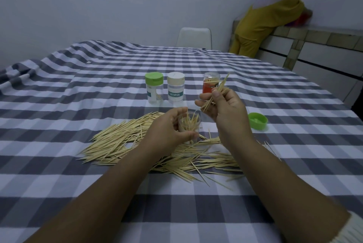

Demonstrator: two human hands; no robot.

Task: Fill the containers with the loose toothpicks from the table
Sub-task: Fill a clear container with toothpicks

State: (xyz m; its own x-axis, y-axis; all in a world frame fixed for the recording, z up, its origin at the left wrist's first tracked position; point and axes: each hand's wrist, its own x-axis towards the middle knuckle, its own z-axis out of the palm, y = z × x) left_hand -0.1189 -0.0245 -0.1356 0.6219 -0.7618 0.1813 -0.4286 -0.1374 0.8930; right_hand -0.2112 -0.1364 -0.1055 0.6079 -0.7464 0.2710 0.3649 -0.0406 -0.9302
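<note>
L hand clamped round small clear plastic jar, steadying it mid-table w/ mouth up; R hand pinched a bundle of pale wooden toothpicks just above, prob. to feed in. Loose pile lay toward near edge.

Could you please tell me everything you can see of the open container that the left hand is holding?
The open container is a small clear plastic jar with no lid on, standing roughly upright above the loose toothpicks on the checked tablecloth. It is partly filled with toothpicks that stand on end and fan past its rim. The left hand grips its side, fingers and thumb curled round it.
</note>
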